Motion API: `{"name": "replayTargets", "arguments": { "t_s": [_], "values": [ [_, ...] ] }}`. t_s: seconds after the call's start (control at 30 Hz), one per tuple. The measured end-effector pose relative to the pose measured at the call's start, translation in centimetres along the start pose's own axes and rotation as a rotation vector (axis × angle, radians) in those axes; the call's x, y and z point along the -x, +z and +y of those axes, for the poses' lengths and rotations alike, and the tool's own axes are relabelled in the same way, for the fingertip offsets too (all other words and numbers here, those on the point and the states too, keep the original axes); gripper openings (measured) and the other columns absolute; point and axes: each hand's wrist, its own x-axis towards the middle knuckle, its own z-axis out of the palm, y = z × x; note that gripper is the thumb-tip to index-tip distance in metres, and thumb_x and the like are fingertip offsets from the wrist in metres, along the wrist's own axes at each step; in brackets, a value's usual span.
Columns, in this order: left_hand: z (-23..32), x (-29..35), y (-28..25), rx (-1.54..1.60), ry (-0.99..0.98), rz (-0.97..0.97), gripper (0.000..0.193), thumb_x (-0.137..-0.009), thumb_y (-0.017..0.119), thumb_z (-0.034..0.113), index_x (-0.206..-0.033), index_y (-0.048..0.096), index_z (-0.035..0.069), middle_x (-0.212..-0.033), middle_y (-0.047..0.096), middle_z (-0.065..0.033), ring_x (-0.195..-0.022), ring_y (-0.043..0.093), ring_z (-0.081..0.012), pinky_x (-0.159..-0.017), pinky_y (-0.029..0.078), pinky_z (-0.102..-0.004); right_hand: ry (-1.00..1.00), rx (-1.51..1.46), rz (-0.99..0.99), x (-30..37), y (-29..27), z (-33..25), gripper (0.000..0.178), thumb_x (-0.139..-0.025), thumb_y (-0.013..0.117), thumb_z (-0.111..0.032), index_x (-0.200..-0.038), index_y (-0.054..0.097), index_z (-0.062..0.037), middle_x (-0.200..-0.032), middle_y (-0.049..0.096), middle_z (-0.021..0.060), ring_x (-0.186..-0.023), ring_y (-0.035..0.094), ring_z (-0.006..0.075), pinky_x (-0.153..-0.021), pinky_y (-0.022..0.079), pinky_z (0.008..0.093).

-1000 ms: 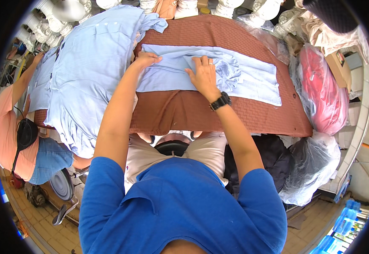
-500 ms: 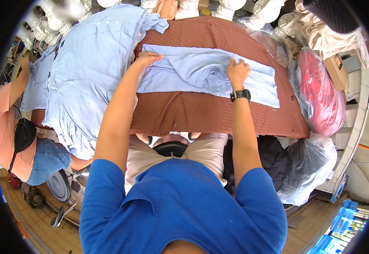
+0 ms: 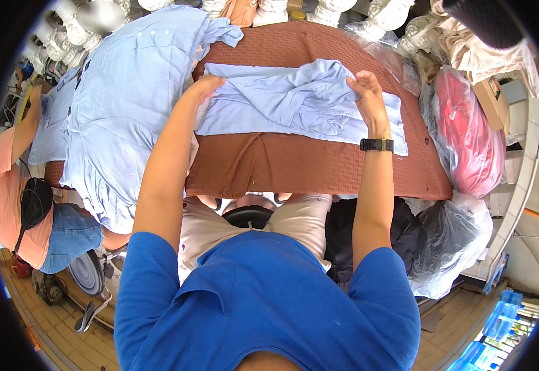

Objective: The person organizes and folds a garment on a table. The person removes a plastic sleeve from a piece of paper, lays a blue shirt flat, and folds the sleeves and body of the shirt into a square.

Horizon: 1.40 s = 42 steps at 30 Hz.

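Note:
A folded light blue cloth [image 3: 269,114] lies crosswise before me, with a bunched, rumpled fold raised in its upper middle. At its upper left end, my left hand [image 3: 207,86] is closed on the edge, fingers together. My right hand [image 3: 369,99], with a dark watch on the wrist, pinches the raised fold between thumb and fingers toward the right end. The flat right end of the cloth stays on the brown textured table cover [image 3: 238,164].
A heap of light blue garments [image 3: 130,93] covers the table's left side, where another person [image 3: 22,179] sits. White ornate balusters [image 3: 328,11] line the far edge. Plastic-wrapped red [image 3: 464,133] and dark bundles [image 3: 449,247] stand at right.
My right hand has moved right and taken up a fold, lifting the cloth's middle into a raised bunch. My left hand has shifted slightly left along the upper left edge.

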Motion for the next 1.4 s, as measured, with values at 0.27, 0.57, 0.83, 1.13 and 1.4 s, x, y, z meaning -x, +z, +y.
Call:
{"name": "replayTargets", "arguments": {
  "t_s": [0.27, 0.57, 0.83, 1.13, 1.4],
  "values": [
    [0.6, 0.6, 2.0, -0.131, 0.224, 0.109, 0.036, -0.085, 0.074, 0.038, -0.100, 0.073, 0.005, -0.105, 0.065, -0.0049, -0.084, 0.054, -0.0126, -0.075, 0.047, -0.0298, -0.132, 1.290, 0.365, 1.4, -4.4, 8.4, 0.033, -0.076, 0.072, -0.009, -0.107, 0.070, -0.0153, -0.094, 0.068, 0.0092, -0.091, 0.062, 0.0234, -0.081, 0.044, 0.0375],
    [0.1, 2.5, 1.4, 0.034, 0.244, 0.097, 0.027, -0.088, 0.068, 0.024, -0.108, 0.069, 0.006, -0.103, 0.065, -0.0058, -0.087, 0.058, -0.0136, -0.076, 0.048, -0.0303, -0.416, 1.095, 0.085, 3.8, 4.6, 4.0, 0.033, -0.084, 0.071, -0.021, -0.116, 0.068, -0.0193, -0.127, 0.054, 0.0127, -0.115, 0.046, 0.0382, -0.094, 0.040, 0.0511],
    [-0.5, 1.8, -1.0, 0.183, 0.154, 0.100, 0.031, -0.089, 0.049, 0.001, -0.118, 0.059, 0.007, -0.103, 0.061, -0.0060, -0.096, 0.058, -0.0174, -0.084, 0.048, -0.0302, -0.497, 1.134, 0.003, 2.1, 8.6, 4.1, 0.040, -0.092, 0.061, -0.042, -0.125, 0.065, -0.0195, -0.142, 0.049, 0.0101, -0.128, 0.041, 0.0358, -0.106, 0.031, 0.0549],
    [1.0, 2.9, -1.1, -0.675, 0.807, 0.456, 0.045, -0.074, 0.053, -0.016, -0.111, 0.066, 0.004, -0.122, 0.056, -0.0180, -0.117, 0.054, -0.0370, -0.101, 0.045, -0.0406, -0.426, 1.264, -0.195, 1.7, 12.3, 8.7, 0.052, -0.094, 0.053, -0.053, -0.136, 0.056, -0.0219, -0.148, 0.043, 0.0118, -0.136, 0.035, 0.0364, -0.113, 0.021, 0.0556],
    [1.7, 4.0, -2.6, -0.525, 0.405, 0.357, 0.046, -0.077, 0.059, -0.005, -0.122, 0.057, -0.005, -0.124, 0.059, -0.0273, -0.119, 0.056, -0.0396, -0.101, 0.046, -0.0401, -0.490, 1.189, -0.111, 2.1, 14.4, 8.3, 0.059, -0.090, 0.058, -0.056, -0.133, 0.058, -0.0158, -0.147, 0.042, 0.0166, -0.136, 0.034, 0.0397, -0.112, 0.020, 0.0604]
  ]
}}
